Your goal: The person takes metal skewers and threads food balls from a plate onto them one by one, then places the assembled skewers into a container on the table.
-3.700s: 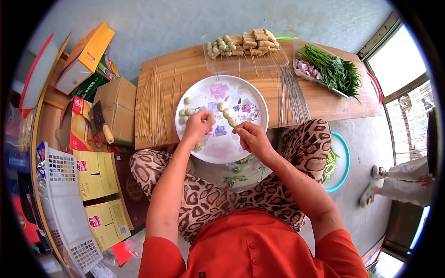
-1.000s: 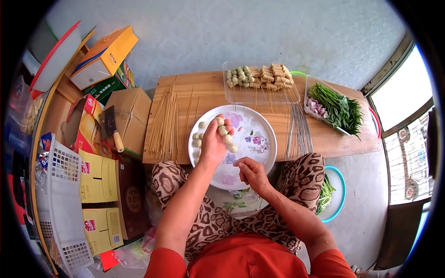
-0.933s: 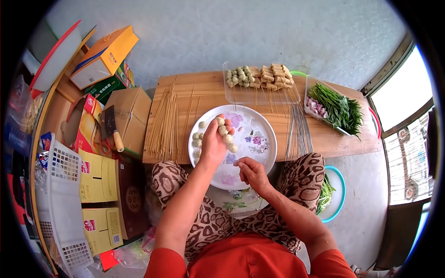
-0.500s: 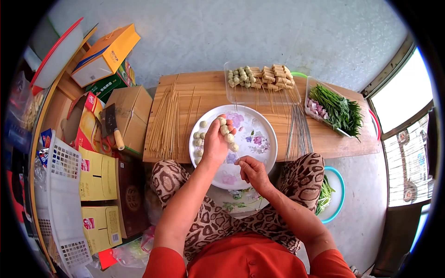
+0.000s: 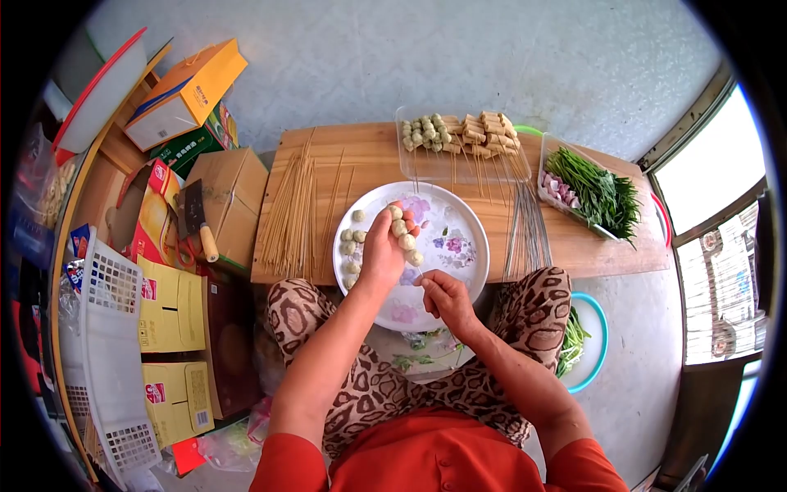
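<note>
Bare bamboo sticks [image 5: 293,211] lie loose on the wooden board [image 5: 369,148]. Left hand [image 5: 381,250] grips a row of round, pale balls [image 5: 402,231] over the flowered plate [image 5: 459,271]. Right hand [image 5: 445,297] pinches the stick's lower end. Threading looks nearly finished; next probably needs a steady push.

The thin bamboo stick [image 5: 419,268] carrying the pale round balls [image 5: 402,232] is mostly hidden inside the grip of the left hand [image 5: 382,250] and right hand [image 5: 445,297], while the teal-rimmed basin of greens [image 5: 592,344] is partly covered by a leopard-print knee [image 5: 537,299].
</note>
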`<action>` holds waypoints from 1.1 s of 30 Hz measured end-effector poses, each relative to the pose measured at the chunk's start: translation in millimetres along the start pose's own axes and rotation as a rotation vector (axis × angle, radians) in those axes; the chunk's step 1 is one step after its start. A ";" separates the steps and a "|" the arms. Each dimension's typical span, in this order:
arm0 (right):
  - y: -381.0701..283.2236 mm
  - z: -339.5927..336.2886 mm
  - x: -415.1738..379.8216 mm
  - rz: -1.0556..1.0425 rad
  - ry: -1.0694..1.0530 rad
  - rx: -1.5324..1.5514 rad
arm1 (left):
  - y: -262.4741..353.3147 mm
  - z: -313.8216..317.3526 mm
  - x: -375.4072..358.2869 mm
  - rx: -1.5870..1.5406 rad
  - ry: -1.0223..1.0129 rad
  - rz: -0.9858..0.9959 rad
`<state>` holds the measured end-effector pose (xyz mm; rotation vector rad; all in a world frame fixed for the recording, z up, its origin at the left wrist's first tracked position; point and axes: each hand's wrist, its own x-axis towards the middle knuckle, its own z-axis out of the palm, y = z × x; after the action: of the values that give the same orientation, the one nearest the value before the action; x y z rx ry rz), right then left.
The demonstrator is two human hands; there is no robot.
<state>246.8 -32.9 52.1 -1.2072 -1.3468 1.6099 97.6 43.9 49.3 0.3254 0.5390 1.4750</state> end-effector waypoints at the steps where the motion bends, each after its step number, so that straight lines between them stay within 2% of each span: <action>1: 1.2 -0.6 1.1 -0.007 -0.002 0.003 | 0.9 0.6 -0.7 -0.001 -0.001 0.000; 9: 6.3 0.6 8.8 0.000 0.002 0.130 | 4.8 -0.9 -2.0 0.166 -0.039 0.046; 13: 1.3 2.8 2.8 0.007 -0.027 0.093 | 14.6 -16.4 8.4 0.162 0.065 0.137; 24: 1.8 1.2 -1.9 -0.081 0.012 -0.038 | 6.7 -16.8 0.7 0.085 0.100 0.084; 28: 2.4 2.7 -1.5 -0.052 0.004 0.019 | 4.8 -15.8 3.4 0.078 0.100 0.076; 33: 3.0 3.8 -0.4 -0.050 0.029 -0.060 | 2.7 -15.6 2.7 0.082 0.115 0.068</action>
<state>243.4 -35.1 49.4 -1.2183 -1.4043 1.5213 87.1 45.0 37.1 0.3277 0.6876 1.5469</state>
